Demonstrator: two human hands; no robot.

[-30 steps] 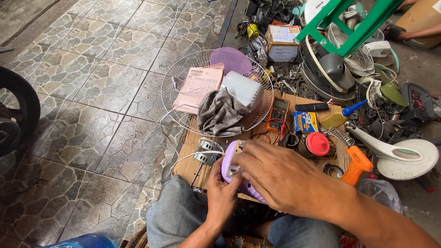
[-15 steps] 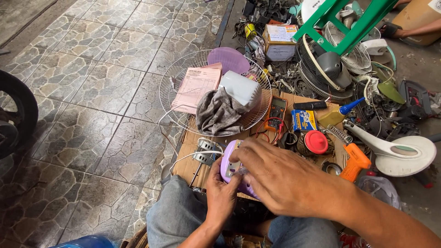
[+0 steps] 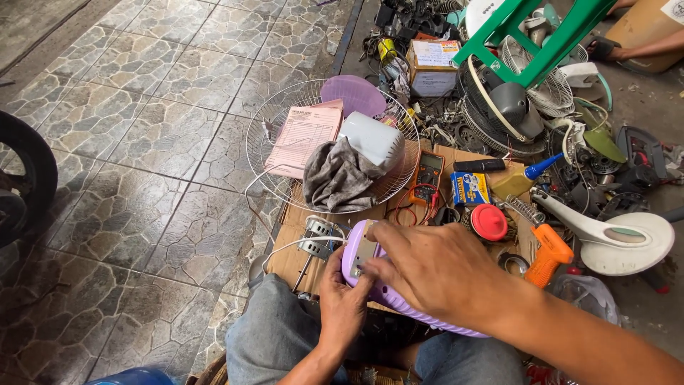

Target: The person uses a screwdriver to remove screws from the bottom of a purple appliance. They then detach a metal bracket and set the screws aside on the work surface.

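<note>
A lilac plastic fan housing [image 3: 356, 257] with a grey button panel rests over my lap above a cardboard sheet [image 3: 292, 249]. My left hand [image 3: 342, 299] grips its near end from below. My right hand [image 3: 427, 271] lies over its top, fingertips on the button panel. A white power plug and cord [image 3: 317, 239] sit just left of the housing.
A wire fan guard [image 3: 267, 153] holds a pink paper pad, grey rag, white motor cover and lilac blade. A multimeter [image 3: 427, 175], red lid [image 3: 489, 222], orange glue gun [image 3: 548, 253], white fan base [image 3: 620, 242] and green stool [image 3: 534, 36] crowd the right. Another person's foot shows top right. Tiled floor lies left.
Both hands stay on the lilac housing. My right hand's fingers have shifted slightly on the button panel, and the camera view has drifted a little.
</note>
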